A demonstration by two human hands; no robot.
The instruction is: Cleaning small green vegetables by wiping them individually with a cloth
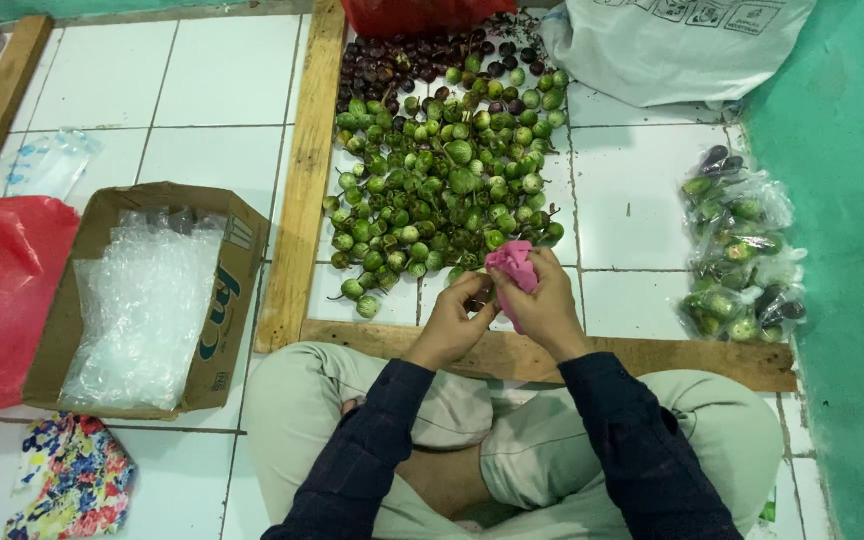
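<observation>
We are pinching a small round green eggplant point(479, 296) in our left hand point(452, 322) while our right hand point(544, 305), clamped on a crumpled pink cloth point(513, 266), is wiping it just before the heaped eggplants point(442, 170).

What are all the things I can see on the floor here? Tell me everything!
small round eggplants: a big heap, mostly green, dark purple at the far end, on the white tiles inside the wooden frame
wooden frame: one, light brown, around the heap
pink cloth: one, at the heap's near edge
filled clear bags: several, holding green and purple eggplants, on the right by the green wall
cardboard box: one, brown, left, full of clear plastic bags
red plastic bag: one, far left
white sack: one, top right
flowered cloth: one, many colours, bottom left
left hand: fingers at a small dark eggplant, too hidden to tell more
right hand: holding the pink cloth
</observation>
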